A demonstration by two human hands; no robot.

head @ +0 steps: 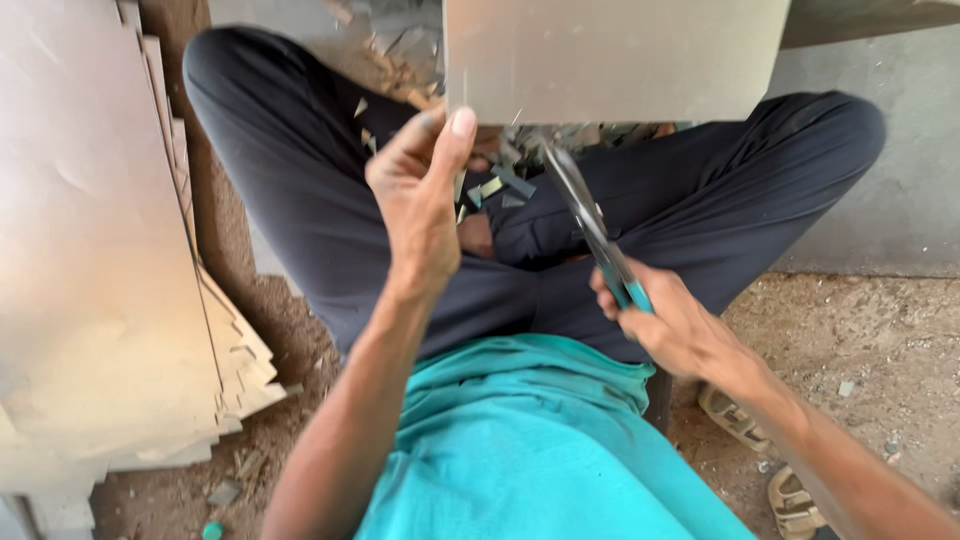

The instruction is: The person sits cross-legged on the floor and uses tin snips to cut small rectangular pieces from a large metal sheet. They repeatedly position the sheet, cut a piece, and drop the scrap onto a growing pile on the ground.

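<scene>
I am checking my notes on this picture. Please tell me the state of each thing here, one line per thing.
metal sheet: held up at its lower edge
left hand: gripping the sheet edge
right hand: closed on the snips' handles
tin snips: blades at the sheet edge
stacked sheets: piled, untouched
offcuts: loose on the lap

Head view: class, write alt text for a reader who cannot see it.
A seated person's left hand grips the lower edge of a metal sheet while the right hand holds snips at it. Offcuts lie on the lap.
</scene>
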